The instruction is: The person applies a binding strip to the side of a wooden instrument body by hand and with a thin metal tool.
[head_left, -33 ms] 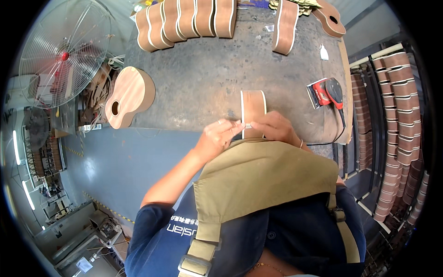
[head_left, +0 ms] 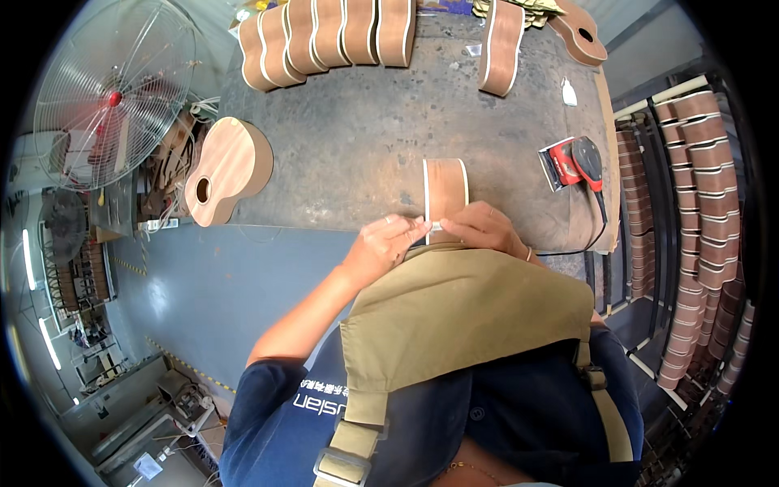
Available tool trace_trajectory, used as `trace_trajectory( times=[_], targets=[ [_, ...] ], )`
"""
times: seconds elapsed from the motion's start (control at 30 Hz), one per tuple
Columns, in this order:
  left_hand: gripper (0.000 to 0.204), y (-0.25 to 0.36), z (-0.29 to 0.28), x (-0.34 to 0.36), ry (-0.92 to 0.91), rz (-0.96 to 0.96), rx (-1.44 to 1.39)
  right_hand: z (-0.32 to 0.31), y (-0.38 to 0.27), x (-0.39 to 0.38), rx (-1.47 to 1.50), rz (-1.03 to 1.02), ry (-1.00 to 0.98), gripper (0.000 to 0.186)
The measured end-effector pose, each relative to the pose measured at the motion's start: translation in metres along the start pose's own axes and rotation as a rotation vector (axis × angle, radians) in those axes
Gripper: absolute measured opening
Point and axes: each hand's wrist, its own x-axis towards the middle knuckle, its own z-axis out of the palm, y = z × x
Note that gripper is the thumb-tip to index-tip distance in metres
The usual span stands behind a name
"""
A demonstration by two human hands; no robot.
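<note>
A curved wooden side piece (head_left: 445, 188) with white edging lies at the front of the grey worktable (head_left: 349, 138), its lower end by my olive apron. My left hand (head_left: 389, 243) is closed at its left edge, fingertips pinched on a small pale strip (head_left: 436, 226) across the wood. My right hand (head_left: 484, 230) holds the strip's other end with bent fingers touching the wood. The strip is too small to make out clearly.
A ukulele body (head_left: 231, 162) lies at the left, a red sander (head_left: 576, 166) with a cord at the right. Curved wooden pieces (head_left: 349, 32) line the back. A wire fan (head_left: 114, 101) stands at left; racks of banded wood (head_left: 706, 187) at right.
Both hands and the pale strip have shifted slightly down along the wooden piece, toward my body. The other things look the same.
</note>
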Motion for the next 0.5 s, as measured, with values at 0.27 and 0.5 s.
trace_trajectory(
  times=[0.27, 0.5],
  targets=[
    [0.025, 0.009, -0.016, 0.039, -0.02, -0.089, -0.003, -0.005, 0.005, 0.014, -0.186, 0.103, 0.143, 0.024],
    [0.011, -0.08, 0.039, 0.146, -0.222, -0.484, -0.118, -0.005, 0.114, 0.04, 0.128, 0.713, 0.064, 0.017]
  ],
)
